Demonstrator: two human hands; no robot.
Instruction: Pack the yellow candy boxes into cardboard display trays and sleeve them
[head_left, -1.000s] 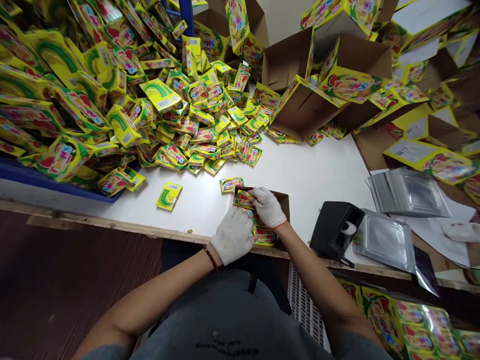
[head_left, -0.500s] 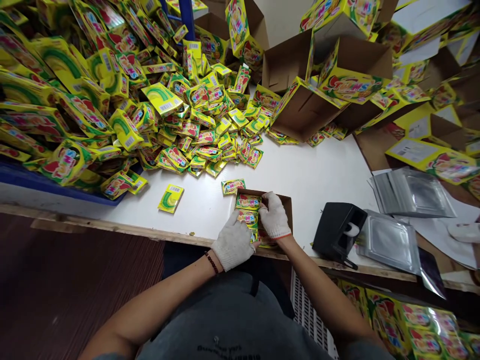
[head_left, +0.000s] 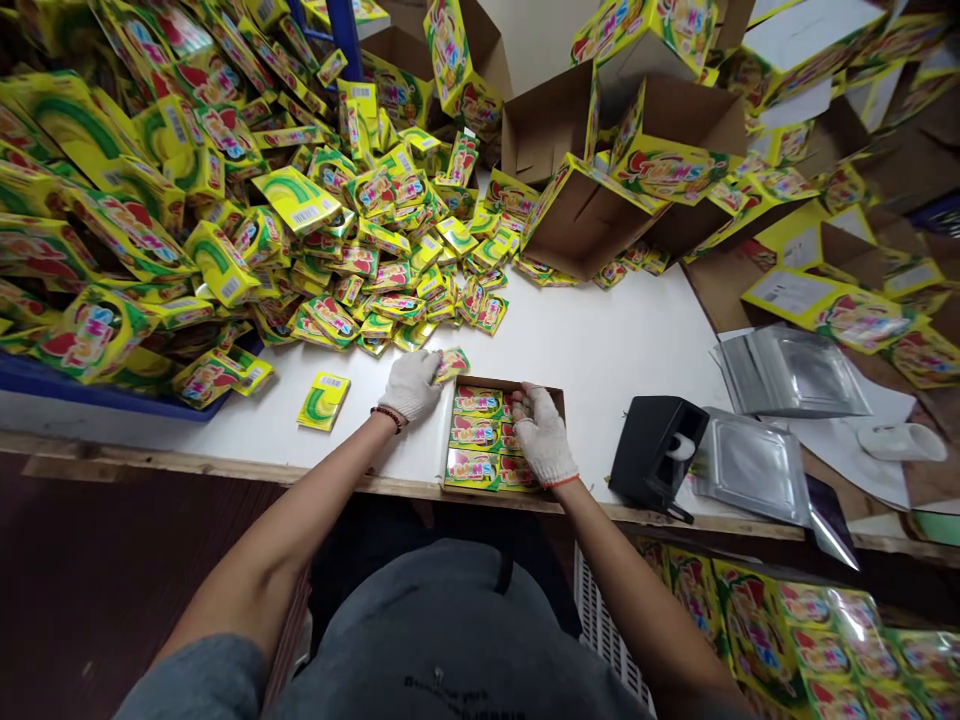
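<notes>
White tabletop (head_left: 637, 330) under packets (head_left: 394, 275) and open box (head_left: 559, 402); dark floor (head_left: 112, 570); pale wall (head_left: 536, 30)

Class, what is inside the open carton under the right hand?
Yellow-green packs lie in three rows in the carton. The right hand covers part of its right side; anything beneath the visible packs is hidden.

The gloved left hand (head_left: 415, 387) holds a small packet (head_left: 452, 364) beside an open box (head_left: 559, 401) filled with packet rows (head_left: 474, 434), where the right hand (head_left: 544, 440) rests. A packet heap (head_left: 397, 250) covers part of the white bench (head_left: 592, 330).
</notes>
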